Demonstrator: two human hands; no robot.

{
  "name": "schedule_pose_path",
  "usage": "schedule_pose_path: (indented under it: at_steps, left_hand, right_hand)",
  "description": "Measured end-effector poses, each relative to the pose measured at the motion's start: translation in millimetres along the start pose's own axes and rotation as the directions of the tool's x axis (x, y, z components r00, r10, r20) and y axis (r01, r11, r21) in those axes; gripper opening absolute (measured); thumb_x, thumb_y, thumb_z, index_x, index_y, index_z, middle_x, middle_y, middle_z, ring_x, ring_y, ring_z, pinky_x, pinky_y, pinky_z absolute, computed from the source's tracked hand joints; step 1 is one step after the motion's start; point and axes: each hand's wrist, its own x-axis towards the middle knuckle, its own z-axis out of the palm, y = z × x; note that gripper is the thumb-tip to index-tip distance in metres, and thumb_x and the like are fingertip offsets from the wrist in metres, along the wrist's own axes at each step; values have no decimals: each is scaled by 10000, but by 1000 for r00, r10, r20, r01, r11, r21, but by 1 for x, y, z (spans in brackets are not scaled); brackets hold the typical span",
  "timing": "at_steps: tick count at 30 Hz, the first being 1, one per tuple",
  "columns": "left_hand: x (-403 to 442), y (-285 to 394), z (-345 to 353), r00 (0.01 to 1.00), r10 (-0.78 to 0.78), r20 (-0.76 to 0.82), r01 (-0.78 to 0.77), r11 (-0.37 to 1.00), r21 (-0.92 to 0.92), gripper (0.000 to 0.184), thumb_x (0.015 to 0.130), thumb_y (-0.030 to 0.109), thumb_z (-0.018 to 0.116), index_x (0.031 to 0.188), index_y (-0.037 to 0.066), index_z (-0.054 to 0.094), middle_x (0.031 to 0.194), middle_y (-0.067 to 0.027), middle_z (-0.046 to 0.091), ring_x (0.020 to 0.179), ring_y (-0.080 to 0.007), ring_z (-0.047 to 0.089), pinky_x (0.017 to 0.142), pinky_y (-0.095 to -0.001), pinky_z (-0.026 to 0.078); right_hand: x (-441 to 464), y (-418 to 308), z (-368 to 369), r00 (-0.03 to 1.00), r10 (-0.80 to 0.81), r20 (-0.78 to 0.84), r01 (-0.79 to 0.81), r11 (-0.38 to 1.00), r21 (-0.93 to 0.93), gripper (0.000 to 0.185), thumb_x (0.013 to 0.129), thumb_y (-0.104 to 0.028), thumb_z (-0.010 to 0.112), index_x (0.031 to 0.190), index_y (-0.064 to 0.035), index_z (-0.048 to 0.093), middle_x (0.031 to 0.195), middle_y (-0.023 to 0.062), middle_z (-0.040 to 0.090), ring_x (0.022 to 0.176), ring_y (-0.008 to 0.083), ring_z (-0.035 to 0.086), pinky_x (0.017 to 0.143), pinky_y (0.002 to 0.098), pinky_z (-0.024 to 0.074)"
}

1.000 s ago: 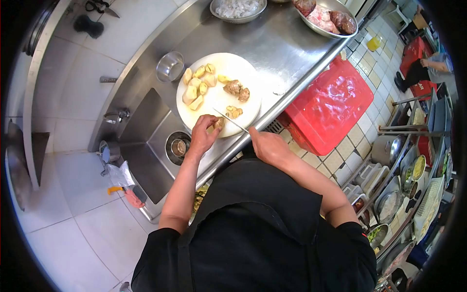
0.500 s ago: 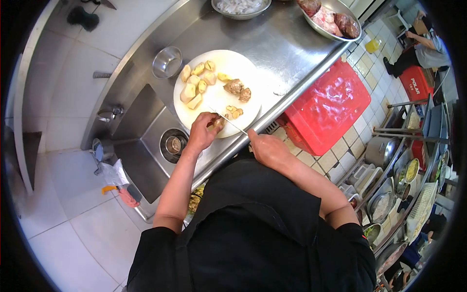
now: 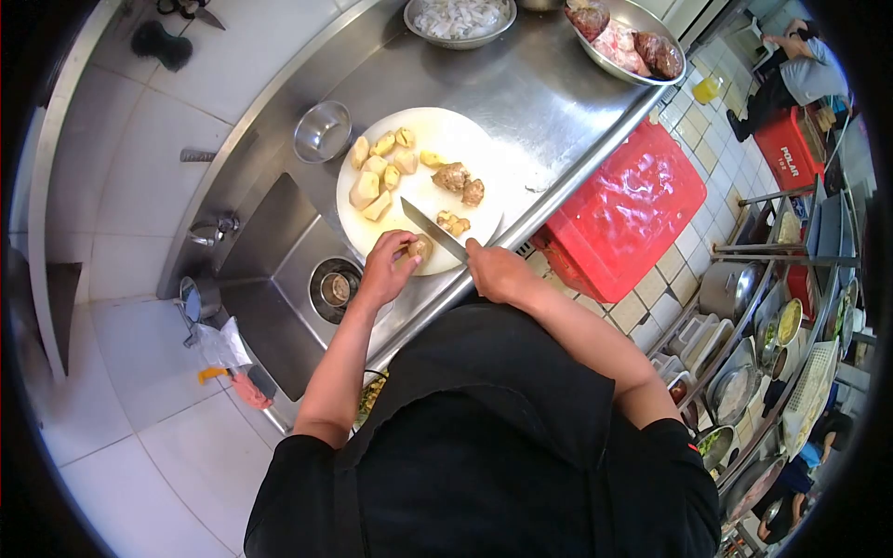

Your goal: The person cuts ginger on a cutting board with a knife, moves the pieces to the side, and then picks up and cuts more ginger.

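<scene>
our left hand (image 3: 389, 268) grips a brown chunk (image 3: 421, 247) at the near edge of the round white board (image 3: 470, 139) on the steel worktop (image 3: 549, 121). our right hand (image 3: 498, 272) is wrapped around the knife (image 3: 433, 231); we see its blade slanting over the board beside small scraps (image 3: 453, 223), with peeled pieces (image 3: 365, 192) farther left.

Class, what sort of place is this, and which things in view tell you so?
Probably a commercial kitchen: there is a steel counter with a built-in sink, a knife over a round cutting board, and a rack crowded with metal containers.
</scene>
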Motion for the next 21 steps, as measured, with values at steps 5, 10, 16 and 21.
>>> schedule_pose_path:
  at_steps: [5, 10, 16, 21]
  left_hand:
    - [-16, -8, -7, 994, 73, -86, -56, 982, 178, 365, 940, 59, 746, 1295, 4, 683, 1323, -156, 649, 1241, -303, 681, 1102, -393, 565]
    - [-4, -26, 10, 972, 74, -224, -22, 974, 225, 370, 916, 134, 796, 1242, -2, 686, 1181, -148, 707, 1092, -277, 716, 995, -382, 577]
    - [5, -60, 21, 952, 63, -299, -49, 997, 53, 303, 895, 122, 820, 1139, 30, 665, 1071, -85, 702, 985, -204, 686, 930, -361, 565]
    - [11, -46, 32, 921, 32, -388, -39, 999, -11, 295, 881, 96, 821, 1111, 50, 642, 1001, -55, 693, 926, -191, 680, 922, -351, 558]
  right_hand:
    - [-13, -3, 9, 997, 9, -80, -9, 1000, -5, 239, 1042, -118, 494, 1238, 13, 531, 958, 309, 742, 946, 508, 732, 840, 623, 561]
    - [-17, 12, 9, 995, 100, 7, -100, 994, -48, 433, 1139, -304, 365, 1393, -10, 555, 1019, 336, 743, 960, 528, 718, 868, 640, 556]
    - [-27, 16, 7, 997, -30, -73, 32, 999, 27, 305, 1095, -272, 512, 1291, -43, 557, 940, 322, 725, 938, 536, 714, 815, 645, 546]
    - [-31, 30, 11, 990, -19, -140, 28, 998, 61, 276, 1095, -267, 514, 1234, -32, 549, 936, 322, 718, 922, 544, 706, 807, 646, 530]
